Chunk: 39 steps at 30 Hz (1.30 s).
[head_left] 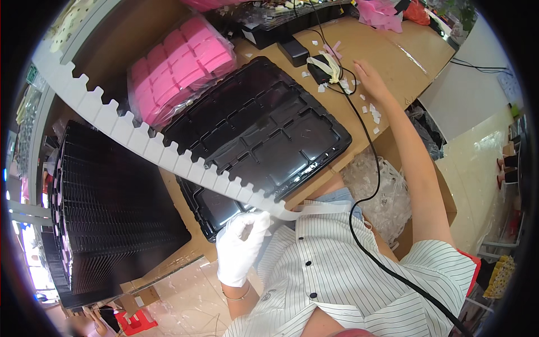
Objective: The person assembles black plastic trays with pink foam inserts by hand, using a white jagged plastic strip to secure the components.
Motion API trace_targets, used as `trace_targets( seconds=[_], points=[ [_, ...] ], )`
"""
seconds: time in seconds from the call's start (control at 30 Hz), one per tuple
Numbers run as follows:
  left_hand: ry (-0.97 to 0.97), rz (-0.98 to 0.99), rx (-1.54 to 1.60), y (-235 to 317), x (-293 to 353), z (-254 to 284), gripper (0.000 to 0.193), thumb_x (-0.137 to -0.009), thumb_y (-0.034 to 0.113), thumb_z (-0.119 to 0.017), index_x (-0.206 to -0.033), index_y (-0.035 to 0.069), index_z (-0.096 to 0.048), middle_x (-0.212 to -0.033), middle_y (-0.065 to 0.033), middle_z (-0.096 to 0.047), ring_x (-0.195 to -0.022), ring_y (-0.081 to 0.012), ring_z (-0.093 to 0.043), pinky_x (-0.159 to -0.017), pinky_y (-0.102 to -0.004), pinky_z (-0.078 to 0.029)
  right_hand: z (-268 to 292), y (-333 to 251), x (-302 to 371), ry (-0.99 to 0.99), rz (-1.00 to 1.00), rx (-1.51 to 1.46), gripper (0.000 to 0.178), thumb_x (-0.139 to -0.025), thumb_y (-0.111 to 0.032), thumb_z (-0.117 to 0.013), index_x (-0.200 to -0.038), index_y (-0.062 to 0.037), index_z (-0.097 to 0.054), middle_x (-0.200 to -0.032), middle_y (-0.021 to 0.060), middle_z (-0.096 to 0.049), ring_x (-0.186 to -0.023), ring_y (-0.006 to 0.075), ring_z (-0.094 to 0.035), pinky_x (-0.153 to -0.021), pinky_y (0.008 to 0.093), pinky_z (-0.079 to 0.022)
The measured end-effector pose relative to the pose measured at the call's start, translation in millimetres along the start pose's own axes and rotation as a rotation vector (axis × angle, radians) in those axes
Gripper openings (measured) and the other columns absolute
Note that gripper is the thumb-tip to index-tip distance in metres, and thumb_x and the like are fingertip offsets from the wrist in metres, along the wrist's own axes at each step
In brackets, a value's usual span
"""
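My left hand [240,250], in a white glove, pinches a long white strip [129,135] with square notches along one edge. The strip runs from my fingers up to the far left, passing over a black plastic tray [269,129] with shallow moulded compartments. Its short near end [331,209] curves in front of my striped shirt. Bare and with its fingers stretched out, my right hand [370,81] rests by the table's right part. It is close to small white scraps [375,115] and a dark pad with a pale yellowish band [330,68].
Left of the tray stands a tall stack of black trays [112,219]. Pink blocks [185,62] in clear wrap lie behind it. A black cable [377,163] crosses from the table over my lap. Below the table edge sits a carton with a clear plastic bag [376,191].
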<state>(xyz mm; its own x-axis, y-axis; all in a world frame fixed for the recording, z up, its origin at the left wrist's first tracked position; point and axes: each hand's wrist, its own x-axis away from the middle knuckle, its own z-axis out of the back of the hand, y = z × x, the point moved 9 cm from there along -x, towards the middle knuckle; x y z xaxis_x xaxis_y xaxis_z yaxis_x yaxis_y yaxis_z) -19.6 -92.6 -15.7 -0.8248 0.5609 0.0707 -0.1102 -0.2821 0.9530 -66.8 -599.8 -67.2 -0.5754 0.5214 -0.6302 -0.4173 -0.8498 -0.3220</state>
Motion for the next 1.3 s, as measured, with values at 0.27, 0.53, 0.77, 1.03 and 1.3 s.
trace_targets(
  seconds=[0.27, 0.53, 0.77, 1.03, 1.3],
  points=[
    [0.100, 0.198, 0.189, -29.1, 7.3, 11.5, 0.018, -0.089, 0.017, -0.069, -0.090, -0.001, -0.069, -0.084, -0.0074, -0.069, -0.068, -0.0120, -0.066, -0.061, -0.0220, -0.049, 25.1, -26.5, 83.2, -0.165, 0.063, -0.341, 0.027, -0.094, -0.022, -0.057, -0.112, -0.0047, -0.066, -0.108, 0.0132, -0.067, -0.089, 0.0279, -0.065, -0.078, 0.0335, -0.051],
    [0.029, 0.132, 0.169, -21.5, 3.1, -4.2, 0.016, -0.089, 0.014, -0.068, -0.090, -0.002, -0.068, -0.087, -0.0096, -0.069, -0.068, -0.0131, -0.066, -0.062, -0.0236, -0.051, 17.7, -56.6, 45.7, -0.173, 0.124, -0.464, 0.021, -0.093, -0.015, -0.056, -0.103, 0.0006, -0.066, -0.115, 0.0136, -0.064, -0.107, 0.0288, -0.059, -0.091, 0.0354, -0.047],
    [0.083, 0.132, 0.231, -21.8, 10.3, 1.1, 0.012, -0.088, 0.010, -0.068, -0.090, -0.002, -0.067, -0.089, -0.0114, -0.069, -0.070, -0.0148, -0.066, -0.065, -0.0259, -0.053, 11.8, -58.6, 46.4, -0.563, 0.242, -0.402, 0.020, -0.092, -0.015, -0.058, -0.099, -0.0001, -0.068, -0.117, 0.0117, -0.065, -0.102, 0.0247, -0.063, -0.087, 0.0320, -0.050],
    [0.115, 0.196, 0.225, -35.5, 13.8, 12.4, 0.011, -0.088, 0.007, -0.068, -0.091, -0.003, -0.065, -0.092, -0.0137, -0.069, -0.070, -0.0167, -0.067, -0.066, -0.0262, -0.053, 92.5, -12.5, 115.8, -0.469, -0.038, -0.423, 0.012, -0.088, -0.010, -0.063, -0.089, -0.0017, -0.071, -0.108, 0.0104, -0.068, -0.096, 0.0248, -0.065, -0.089, 0.0353, -0.048],
    [0.080, 0.112, 0.246, -25.8, 6.2, 2.4, 0.010, -0.088, 0.006, -0.067, -0.092, -0.003, -0.065, -0.093, -0.0144, -0.069, -0.071, -0.0174, -0.067, -0.066, -0.0265, -0.053, 73.0, -69.2, 107.9, -0.458, 0.135, -0.516, 0.015, -0.088, -0.010, -0.062, -0.089, 0.0010, -0.072, -0.107, 0.0130, -0.069, -0.111, 0.0261, -0.061, -0.100, 0.0347, -0.043]
  ],
)
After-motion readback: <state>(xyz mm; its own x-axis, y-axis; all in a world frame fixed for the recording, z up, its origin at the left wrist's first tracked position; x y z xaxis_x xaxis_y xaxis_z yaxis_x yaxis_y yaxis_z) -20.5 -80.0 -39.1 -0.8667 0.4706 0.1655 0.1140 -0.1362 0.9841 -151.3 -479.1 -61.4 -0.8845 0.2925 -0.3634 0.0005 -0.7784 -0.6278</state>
